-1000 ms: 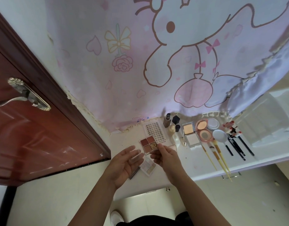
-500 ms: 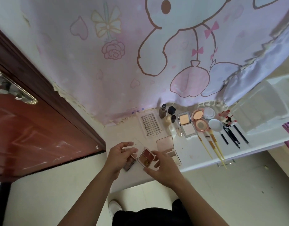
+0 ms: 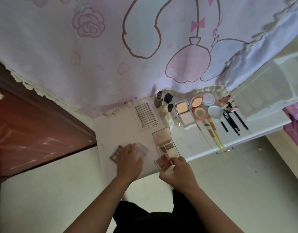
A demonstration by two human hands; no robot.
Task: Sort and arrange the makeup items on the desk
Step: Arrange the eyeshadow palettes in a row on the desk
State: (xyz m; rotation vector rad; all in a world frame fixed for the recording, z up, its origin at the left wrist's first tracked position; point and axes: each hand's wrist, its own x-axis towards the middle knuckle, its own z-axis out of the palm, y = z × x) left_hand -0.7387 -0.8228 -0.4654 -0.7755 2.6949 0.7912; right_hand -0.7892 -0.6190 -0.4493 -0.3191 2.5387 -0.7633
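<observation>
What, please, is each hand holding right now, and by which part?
The right hand pinches the red palette at its near right corner. The left hand grips nothing; it rests flat on the clear palette.

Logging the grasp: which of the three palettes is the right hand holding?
The reddish palette, gripped by the right hand. The pink-lidded palette lies open behind it; the left hand rests on the brownish palette.
</observation>
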